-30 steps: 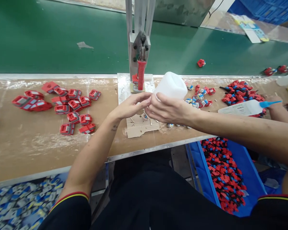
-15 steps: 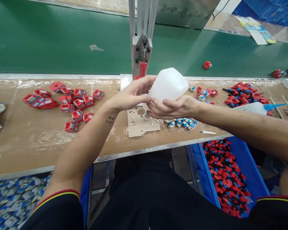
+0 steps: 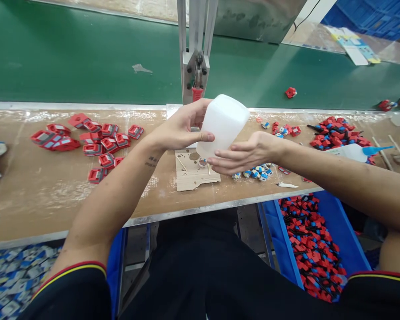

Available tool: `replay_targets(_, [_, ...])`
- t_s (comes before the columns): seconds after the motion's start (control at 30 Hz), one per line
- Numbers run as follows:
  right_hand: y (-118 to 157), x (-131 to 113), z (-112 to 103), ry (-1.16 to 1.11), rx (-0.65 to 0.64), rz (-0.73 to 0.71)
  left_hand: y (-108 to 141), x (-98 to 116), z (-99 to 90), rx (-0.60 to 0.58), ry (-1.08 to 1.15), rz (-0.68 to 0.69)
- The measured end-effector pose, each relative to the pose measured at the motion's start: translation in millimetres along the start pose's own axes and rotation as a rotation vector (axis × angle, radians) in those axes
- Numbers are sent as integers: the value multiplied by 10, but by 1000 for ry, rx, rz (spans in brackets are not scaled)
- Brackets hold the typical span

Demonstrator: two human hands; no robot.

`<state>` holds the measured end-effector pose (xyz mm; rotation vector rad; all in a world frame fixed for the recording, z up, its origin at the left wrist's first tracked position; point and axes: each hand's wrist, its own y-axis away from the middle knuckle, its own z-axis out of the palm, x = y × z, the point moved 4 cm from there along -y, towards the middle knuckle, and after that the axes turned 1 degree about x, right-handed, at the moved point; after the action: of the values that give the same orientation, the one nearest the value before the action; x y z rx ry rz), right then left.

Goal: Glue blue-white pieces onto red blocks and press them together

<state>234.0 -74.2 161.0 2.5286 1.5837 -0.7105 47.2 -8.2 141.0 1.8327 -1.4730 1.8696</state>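
Observation:
A translucent white plastic bottle [image 3: 224, 122] is held tilted above the bench, its flat base turned up and away. My left hand [image 3: 186, 126] grips it from the left, thumb across its near side. My right hand [image 3: 245, 153] is beside its lower right, fingers stretched out and held together; whether the fingertips touch the bottle I cannot tell. Below the hands lies a stained piece of cardboard [image 3: 197, 178] with a small round cap-like container [image 3: 202, 163] and thin sticks on it. The bottle's lower end is hidden by the hands.
Red and grey parts [image 3: 108, 144] lie to the left. Small blue-white pieces [image 3: 260, 172] and a red-black pile [image 3: 336, 133] are on the right, near a blue-tipped bottle [image 3: 353, 151]. A metal post with a red-handled clamp [image 3: 197, 93] rises behind. Blue bins [image 3: 345, 240] sit below.
The bottle has moved slightly left and turned more upright. My left thumb now lies across its side, and my right hand has come down from under it, fingers straighter.

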Motion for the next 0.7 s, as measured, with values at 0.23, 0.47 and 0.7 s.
replay_targets(0.23, [512,128,101,108,906,311,180,-47,-36,125,-80,-9])
replay_targets(0.47, [-7,205,770,-385,860,394,308,-47,71,159,-76,-72])
replay_targets(0.7, [-100,167,643,-446,843,417,343,12,108,201,-67,-118])
